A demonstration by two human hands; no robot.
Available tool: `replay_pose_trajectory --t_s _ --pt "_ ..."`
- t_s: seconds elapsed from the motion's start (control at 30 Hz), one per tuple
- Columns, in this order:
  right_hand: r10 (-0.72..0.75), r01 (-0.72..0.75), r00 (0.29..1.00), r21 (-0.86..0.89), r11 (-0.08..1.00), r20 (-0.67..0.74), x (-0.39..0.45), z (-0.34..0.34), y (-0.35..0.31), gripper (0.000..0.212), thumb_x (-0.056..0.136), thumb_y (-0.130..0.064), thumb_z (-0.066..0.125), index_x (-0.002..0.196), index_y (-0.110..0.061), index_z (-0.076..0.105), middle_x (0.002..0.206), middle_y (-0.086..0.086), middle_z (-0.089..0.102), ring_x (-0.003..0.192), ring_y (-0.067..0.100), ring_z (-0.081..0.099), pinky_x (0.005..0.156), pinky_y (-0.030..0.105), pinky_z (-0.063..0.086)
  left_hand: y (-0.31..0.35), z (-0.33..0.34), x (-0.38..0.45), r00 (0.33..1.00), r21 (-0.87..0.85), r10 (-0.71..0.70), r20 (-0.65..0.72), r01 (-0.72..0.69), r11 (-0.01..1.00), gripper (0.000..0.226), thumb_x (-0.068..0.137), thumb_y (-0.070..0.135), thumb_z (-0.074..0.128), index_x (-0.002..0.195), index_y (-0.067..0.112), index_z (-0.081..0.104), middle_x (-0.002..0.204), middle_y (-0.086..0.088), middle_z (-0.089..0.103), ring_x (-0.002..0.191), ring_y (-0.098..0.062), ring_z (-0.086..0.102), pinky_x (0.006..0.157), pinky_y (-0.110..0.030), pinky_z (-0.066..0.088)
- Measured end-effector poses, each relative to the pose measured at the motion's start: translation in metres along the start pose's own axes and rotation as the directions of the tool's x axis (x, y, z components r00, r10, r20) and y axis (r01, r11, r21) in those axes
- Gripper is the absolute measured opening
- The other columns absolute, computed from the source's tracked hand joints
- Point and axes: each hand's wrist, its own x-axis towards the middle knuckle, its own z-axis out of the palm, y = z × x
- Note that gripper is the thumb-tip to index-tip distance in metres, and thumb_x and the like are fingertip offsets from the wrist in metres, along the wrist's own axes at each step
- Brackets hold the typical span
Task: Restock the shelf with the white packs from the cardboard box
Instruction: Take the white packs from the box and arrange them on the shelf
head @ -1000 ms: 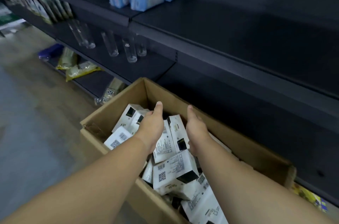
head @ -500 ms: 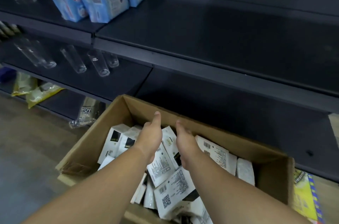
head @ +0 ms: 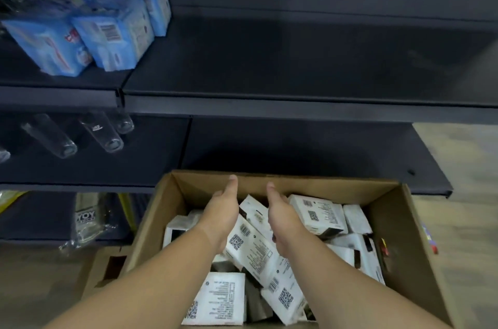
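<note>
The white packs lie jumbled in the cardboard box, flat ones, tilted ones, some on edge, w/ barcodes and QR labels facing up. They look like small printed cartons: prob. light, stiff on the faces, softer at corners, a bit slick from the print. Crush risk seems low, but don't squeeze hard on the broad faces. Best hold, I'd say: thumb on one long edge, fingers on the opposite edge, or sandwich a few between both palms since they stack flat.

Your left hand and right hand are both down in the box, palms facing each other, thumbs up, either side of a tilted pack near the far wall. Fingers are hidden below the hands, so you can't tell from here whether they're curled on a pack or merely beside it; no firm grip shows.

The loose pile will prob. shift as you lift, so take top packs first, not ones pinned under others.

The box sits on the floor just in front of the dark shelf. The board at that level is bare on the right, a likely spot for the packs. To the left: blue packs on the same level, clear glasses one level down, a bagged item lower still.
</note>
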Motion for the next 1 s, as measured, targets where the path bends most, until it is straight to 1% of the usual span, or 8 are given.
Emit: replay_pose_trajectory --t_s 0.2,0.33,0.47,0.67,0.73,0.8,0.9,1.0 --pt "0.001 0.005 0.997 0.075 0.997 -0.078 0.003 -0.043 0.005 0.067 0.097 -0.064 0.037 0.154 -0.03 0.026 0.157 -0.001 0.033 0.143 0.026 0.031 0.113 0.047 0.026 0.002 0.032 -0.002 0.999 0.064 -0.005 0.054 0.002 0.998 0.073 0.092 0.071 0.034 0.149 0.025 0.033 0.152 -0.004 0.037 0.136 -0.025 0.037 0.111 -0.047 0.034" --pt "-0.019 0.031 0.993 0.102 0.994 -0.118 0.009 -0.07 0.004 0.058 0.097 -0.062 0.038 0.146 -0.031 0.037 0.137 -0.004 0.052 0.13 0.022 0.043 0.115 0.046 0.03 0.004 0.061 -0.005 0.995 0.081 -0.014 0.094 0.007 0.997 0.073 0.094 0.068 0.033 0.152 0.023 0.029 0.155 -0.004 0.034 0.14 -0.026 0.034 0.115 -0.046 0.029" --pt "-0.012 0.024 0.99 0.09 0.996 -0.139 0.019 -0.096 0.005 0.068 0.097 -0.064 0.038 0.154 -0.029 0.027 0.157 -0.001 0.034 0.143 0.026 0.033 0.116 0.048 0.025 0.006 0.086 -0.004 0.995 0.108 -0.013 0.099 0.002 0.994 0.071 0.096 0.065 0.033 0.152 0.021 0.03 0.156 -0.004 0.031 0.142 -0.025 0.03 0.116 -0.045 0.028" --pt "0.026 -0.006 0.986 0.121 0.993 -0.165 0.026 -0.12 0.008 0.067 0.096 -0.064 0.038 0.153 -0.03 0.028 0.155 0.002 0.038 0.141 0.027 0.036 0.112 0.047 0.027 0.001 0.106 0.006 0.99 0.122 -0.031 0.14 0.014 0.992 0.065 0.097 0.063 0.032 0.146 0.02 0.038 0.142 -0.001 0.046 0.132 -0.023 0.041 0.112 -0.044 0.032" --pt "0.017 0.004 0.984 0.119 0.993 -0.175 0.031 -0.126 0.01 0.066 0.097 -0.062 0.039 0.153 -0.028 0.028 0.156 0.002 0.036 0.142 0.027 0.034 0.113 0.046 0.027 -0.001 0.11 0.014 0.991 0.132 -0.025 0.133 0.008 0.991 0.053 0.097 0.063 0.033 0.134 0.026 0.045 0.121 0.005 0.056 0.112 -0.017 0.052 0.104 -0.039 0.036" --pt "0.01 0.012 0.98 0.11 0.994 -0.197 0.038 -0.133 0.011 0.065 0.098 -0.059 0.04 0.153 -0.024 0.03 0.154 0.002 0.038 0.142 0.026 0.034 0.113 0.044 0.028 0.0 0.116 0.019 0.989 0.173 -0.034 0.141 0.009 0.985 0.044 0.097 0.063 0.034 0.115 0.024 0.047 0.093 0.009 0.056 0.083 -0.008 0.051 0.091 -0.035 0.037" --pt "0.044 -0.028 0.966 0.068 0.997 -0.253 0.055 -0.149 0.016 0.063 0.099 -0.057 0.041 0.149 -0.019 0.037 0.148 0.006 0.045 0.136 0.028 0.04 0.113 0.046 0.032 -0.003 0.13 0.035 0.98 0.201 -0.076 0.185 0.038 0.979 0.059 0.093 0.068 0.036 0.12 0.02 0.054 0.097 0.004 0.066 0.088 -0.013 0.059 0.077 -0.032 0.04" --pt "0.082 -0.07 0.951 0.049 0.996 -0.297 0.074 -0.163 0.025 0.064 0.098 -0.058 0.041 0.147 -0.016 0.04 0.142 0.008 0.048 0.128 0.029 0.045 0.11 0.047 0.035 -0.006 0.143 0.04 0.976 0.224 -0.108 0.188 0.064 0.972 0.044 0.097 0.06 0.038 0.109 0.02 0.054 0.087 0.006 0.06 0.075 -0.008 0.054 0.058 -0.025 0.044"
